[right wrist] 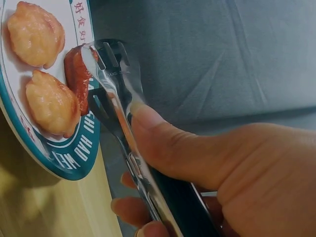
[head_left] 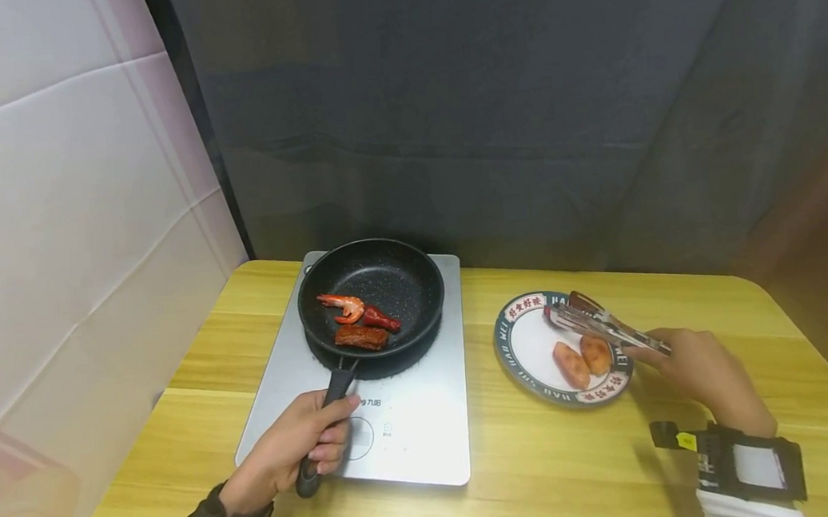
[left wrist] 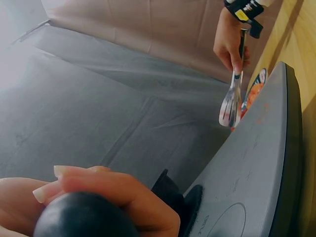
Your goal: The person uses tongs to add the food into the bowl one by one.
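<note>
My left hand (head_left: 304,438) grips the black handle (head_left: 339,384) of a frying pan (head_left: 416,290), its fingers curled round the grip. Inside the pan lie a red-orange crab claw (head_left: 345,305), a dark red drumstick-shaped piece (head_left: 380,318) and a browned slab of meat (head_left: 360,338). Metal tongs (head_left: 609,326) are in my right hand (head_left: 703,374), thumb on one arm and fingers on the other. Their slotted tips are right at a reddish-brown piece of food (right wrist: 76,76) at the plate's far side. Two golden pieces (right wrist: 52,101) rest beside it on the plate (head_left: 529,362).
Under the pan is a silver induction cooker (head_left: 434,441), left of the plate on the wooden table (head_left: 501,477). A dark grey curtain (head_left: 484,125) hangs behind the table. A pale cloth wall (head_left: 81,234) stands at the left, and brown cloth (head_left: 825,262) at the right.
</note>
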Available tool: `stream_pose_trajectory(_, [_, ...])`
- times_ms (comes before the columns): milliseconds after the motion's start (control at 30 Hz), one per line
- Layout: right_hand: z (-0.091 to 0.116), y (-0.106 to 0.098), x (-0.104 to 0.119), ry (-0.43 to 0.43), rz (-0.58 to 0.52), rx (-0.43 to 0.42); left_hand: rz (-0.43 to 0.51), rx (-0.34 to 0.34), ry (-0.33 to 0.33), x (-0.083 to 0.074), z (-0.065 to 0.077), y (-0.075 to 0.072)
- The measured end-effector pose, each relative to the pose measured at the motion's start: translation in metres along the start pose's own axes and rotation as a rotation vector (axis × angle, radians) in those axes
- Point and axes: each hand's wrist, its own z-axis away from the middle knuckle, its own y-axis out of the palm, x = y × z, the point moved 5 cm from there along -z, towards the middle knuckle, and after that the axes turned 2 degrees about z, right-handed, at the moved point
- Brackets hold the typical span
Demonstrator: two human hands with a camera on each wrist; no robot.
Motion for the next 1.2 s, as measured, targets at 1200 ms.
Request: stream_pose_trajectory(1200, [-0.002, 0.005, 0.022, 0.031, 0.071, -0.020, 0.015, 0.001, 0.004, 0.001, 0.000, 0.001])
